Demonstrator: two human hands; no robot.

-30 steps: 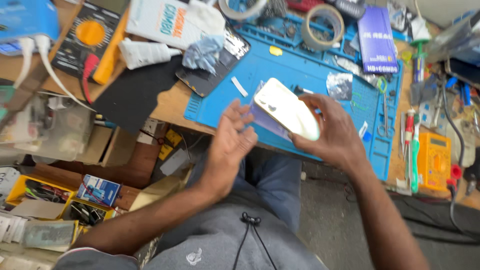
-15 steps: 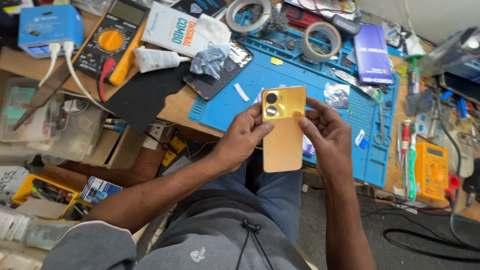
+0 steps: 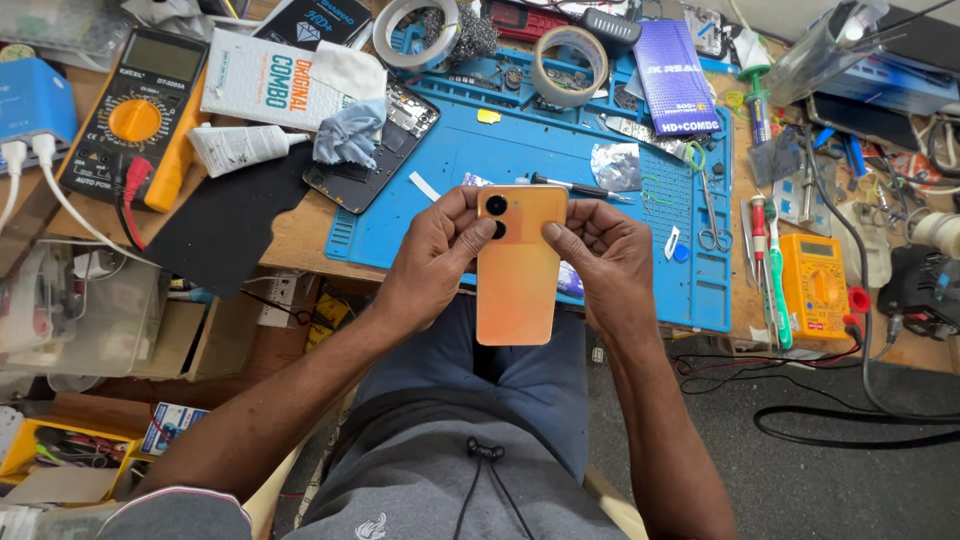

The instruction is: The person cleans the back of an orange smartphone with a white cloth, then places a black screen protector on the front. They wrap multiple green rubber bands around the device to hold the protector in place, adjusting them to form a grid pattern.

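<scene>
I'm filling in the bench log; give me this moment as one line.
left hand: grips phone top-left edge | right hand: grips top-right edge | phone: orange back facing up, above lap | behind: blue mat

Your wooden table carries a blue work mat at its centre. At about ten o'clock from the mat you have a black multimeter and a white tube — a black sheet lies just below them. At twelve o'clock sit two tape rolls; at three o'clock, scissors, screwdrivers and an orange meter.
</scene>
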